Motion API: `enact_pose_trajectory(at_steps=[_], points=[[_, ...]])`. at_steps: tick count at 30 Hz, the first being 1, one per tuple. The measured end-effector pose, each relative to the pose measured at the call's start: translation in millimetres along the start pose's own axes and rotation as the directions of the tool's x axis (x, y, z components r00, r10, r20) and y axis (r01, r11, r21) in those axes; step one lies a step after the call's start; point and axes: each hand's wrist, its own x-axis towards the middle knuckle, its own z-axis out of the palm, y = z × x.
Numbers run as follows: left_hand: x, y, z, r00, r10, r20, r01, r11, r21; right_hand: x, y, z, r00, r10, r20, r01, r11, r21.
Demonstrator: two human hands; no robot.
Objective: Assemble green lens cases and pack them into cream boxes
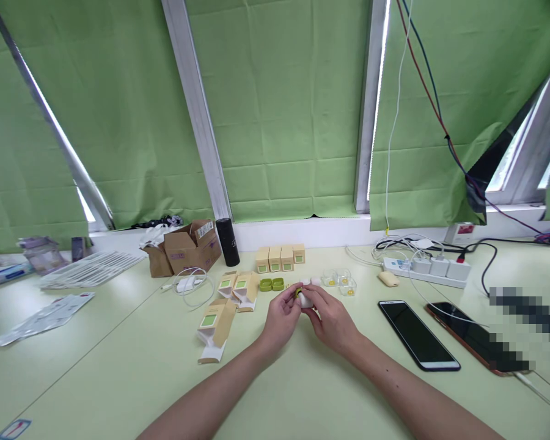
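Observation:
Both hands meet above the middle of the table. My left hand [281,318] pinches a small olive-green piece [297,293]. The fingers of my right hand [332,315] close round a small white rounded piece [305,300], which touches the green one. Just beyond my left hand sit two little green square containers [272,284]. Past my right hand stand several clear plastic cups [339,278] with yellow centres. Opened kraft boxes [217,321] with green labels lie left of my left hand, flaps out. Several closed boxes of the same kind [279,259] stand in a row behind.
A brown carton [187,247] and a black bottle [228,242] stand at the back left, near a coiled white cable [192,284]. On the right lie two phones [419,335], a beige oval item [388,278] and a power strip [426,270] with plugs and cables.

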Motion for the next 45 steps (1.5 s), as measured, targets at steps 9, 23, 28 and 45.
enact_pose_trajectory(at_steps=[9, 23, 28, 45], points=[[1, 2, 5.2, 0.996, -0.003, -0.088, -0.001, 0.999, -0.049, 4, -2, -1, 0.999, -0.023, -0.023, 0.022, 0.999, -0.024], [-5, 4, 2.6, 0.998, 0.034, 0.061, -0.029, 0.996, -0.082, -5, 4, 4, 1.0, 0.009, -0.012, -0.009, 1.0, -0.013], [-4, 4, 5.1, 0.999, -0.004, 0.037, 0.006, 0.998, -0.064, -6, 4, 5, 0.999, -0.006, -0.034, 0.005, 1.0, -0.026], [-4, 1, 5.2, 1.0, 0.01, 0.028, -0.009, 0.999, -0.037, -4, 2, 6, 0.997, -0.026, -0.078, 0.021, 0.998, -0.064]])
